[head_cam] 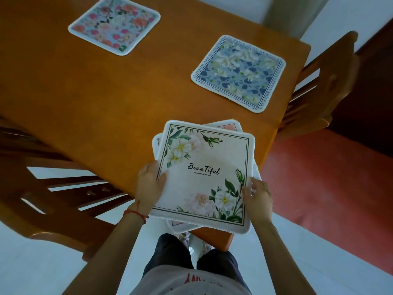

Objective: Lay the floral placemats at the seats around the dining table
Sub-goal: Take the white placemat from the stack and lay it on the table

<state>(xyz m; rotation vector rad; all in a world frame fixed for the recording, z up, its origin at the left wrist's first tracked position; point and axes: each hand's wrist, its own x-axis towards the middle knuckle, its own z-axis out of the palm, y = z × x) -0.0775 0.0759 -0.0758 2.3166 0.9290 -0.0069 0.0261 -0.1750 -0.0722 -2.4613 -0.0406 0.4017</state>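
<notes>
At the near corner of the orange-brown wooden dining table point(106, 99), a person holds a small stack of square placemats above the table edge. On top lies the cream square placemat with white flowers and the word "Beautiful" point(204, 175). Under it a second white-edged placemat with a pink field point(225, 125) shows only at its corners, turned a little against the upper one. The left hand point(148, 184) grips the left edge of the stack, with the thumb curled on top. The right hand point(258, 199) touches the right edge with its fingertips; whether it grips I cannot tell. Two mats lie already flat on the table: a blue-grey square placemat with white flowers and a text border point(238, 73) near the right edge, before a wooden chair point(323, 86), and a pink rose-patterned square placemat point(114, 24) farther away.
</notes>
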